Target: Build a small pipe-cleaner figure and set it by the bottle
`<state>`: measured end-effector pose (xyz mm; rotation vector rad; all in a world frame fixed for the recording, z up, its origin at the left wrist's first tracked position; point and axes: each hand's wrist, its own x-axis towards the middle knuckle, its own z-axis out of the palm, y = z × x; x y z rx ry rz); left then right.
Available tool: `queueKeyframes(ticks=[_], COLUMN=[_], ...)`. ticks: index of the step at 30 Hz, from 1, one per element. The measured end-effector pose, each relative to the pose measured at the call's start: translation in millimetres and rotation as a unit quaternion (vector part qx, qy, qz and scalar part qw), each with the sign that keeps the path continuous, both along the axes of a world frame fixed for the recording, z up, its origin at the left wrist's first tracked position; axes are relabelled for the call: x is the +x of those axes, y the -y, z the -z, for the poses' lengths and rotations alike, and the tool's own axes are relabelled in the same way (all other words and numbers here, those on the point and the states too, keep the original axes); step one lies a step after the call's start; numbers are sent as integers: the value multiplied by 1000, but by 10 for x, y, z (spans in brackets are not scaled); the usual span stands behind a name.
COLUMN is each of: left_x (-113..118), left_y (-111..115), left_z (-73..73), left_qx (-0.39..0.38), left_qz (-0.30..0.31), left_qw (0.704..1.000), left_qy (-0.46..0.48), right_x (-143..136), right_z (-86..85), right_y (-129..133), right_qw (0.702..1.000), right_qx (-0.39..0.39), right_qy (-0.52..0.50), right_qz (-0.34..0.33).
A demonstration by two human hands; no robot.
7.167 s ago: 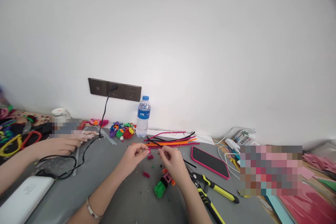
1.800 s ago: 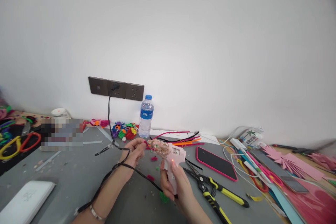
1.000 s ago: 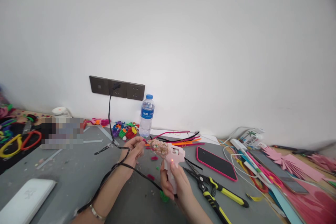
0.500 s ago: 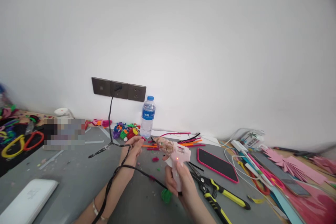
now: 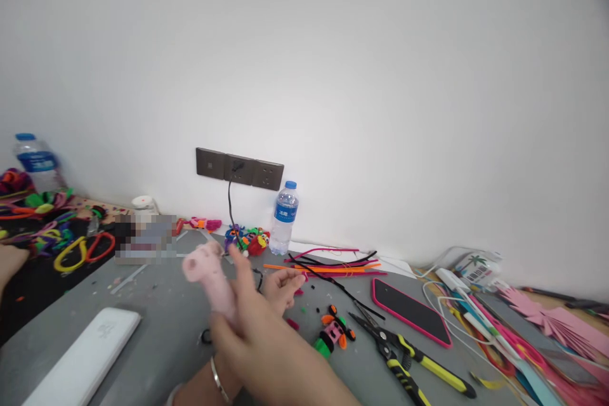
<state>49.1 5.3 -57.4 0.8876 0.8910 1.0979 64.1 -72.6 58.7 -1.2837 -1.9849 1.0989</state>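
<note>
Swung left since half a second ago, the pink glue gun (image 5: 214,285) is gripped in the right hand (image 5: 261,339), nearer than the left hand (image 5: 281,288), which pinches a small magenta piece (image 5: 305,276). Right of them lie a pipe-cleaner figure (image 5: 333,332) and pliers (image 5: 387,341); farther back, loose pipe cleaners (image 5: 349,268) and a water bottle (image 5: 285,213).

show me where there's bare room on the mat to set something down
Roomiest is the grey mat between the white power bank and the right hand, bar a black loop. A smaller patch lies between the toy and the pliers' handles. Crowded: past the left hand, with pipe cleaners between bottle and phone; and far right, under pink paper.
</note>
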Motion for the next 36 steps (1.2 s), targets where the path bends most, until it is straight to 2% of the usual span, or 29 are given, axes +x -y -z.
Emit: queueKeyframes(ticks=[2,5,7,9,10,13,15,17,20,22,23,24,29,31,33,36], left_x=[-21,-44,-53,-63,-69,-85,-89,-92,-115,-146,-164,-182,-243,-252,-255,-261], left_y=[45,89,102,102,96,61,28,-3,-38,-56,-66,-75,-122,-131,-129,-110], left_z=[-57,-142,-176,-187,-186,-171,-163,-160,-171,-188,-198,-208,-230,-230,-235,-251], left_qx=[5,20,25,21,18,19,17,13,10,11,13,16,24,26,28,23], left_qz=[22,46,56,65,69,67,53,39,13,-6,-15,-20,-41,-49,-48,-41], left_qw=[1000,999,998,998,997,997,998,999,999,999,999,999,999,998,998,998], left_qy=[3,15,15,13,14,26,31,32,37,43,46,47,15,1,-9,-32], right_x=[-317,-814,-1141,-1436,-1561,-1791,-1798,-1685,-1323,-986,-799,-603,369,663,854,954], right_z=[-24,146,331,487,537,564,518,456,344,262,226,196,199,265,356,506], right_y=[-128,-330,-442,-529,-562,-599,-551,-439,-203,-52,11,66,166,101,-14,-188], right_qw=[998,978,969,963,961,954,950,952,954,951,947,948,960,954,945,951], right_qx=[1,-29,-35,-36,-40,-57,-50,8,135,170,161,152,114,57,45,42], right_qy=[50,189,236,267,272,293,302,295,235,167,149,148,204,290,317,282], right_qz=[-39,-84,-68,-9,-6,-33,-64,-84,-125,-199,-234,-236,-153,-40,67,122])
